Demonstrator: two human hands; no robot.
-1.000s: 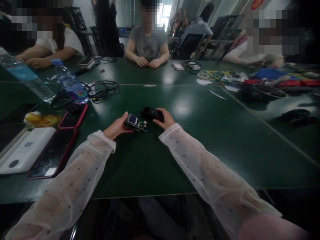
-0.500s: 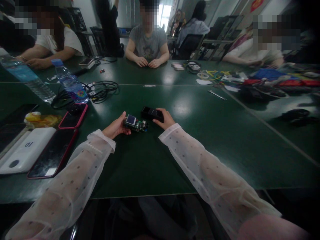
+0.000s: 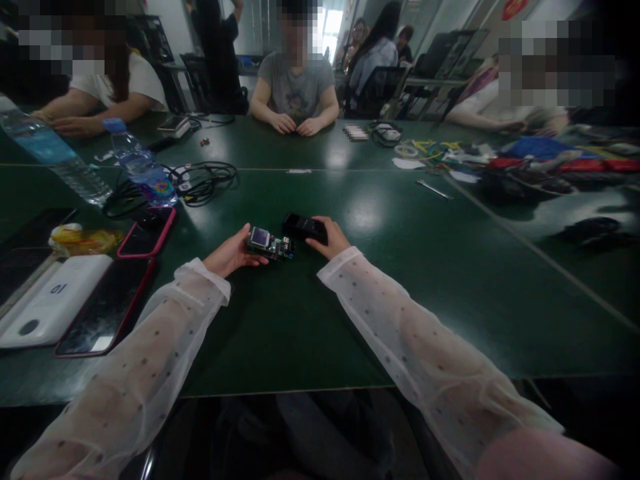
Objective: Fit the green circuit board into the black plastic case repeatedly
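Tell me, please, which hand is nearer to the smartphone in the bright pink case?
The left hand. It is to the right of the pink-cased smartphone, holding a circuit board; the right hand is farther right, holding a black casing.

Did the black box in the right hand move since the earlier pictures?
No. The black box shows in the same spot, left of the metal wrench, with the right hand still holding its end.

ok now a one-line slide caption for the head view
The left hand holds a circuit board with a screen; the right hand grasps a black rectangular object at a green table.
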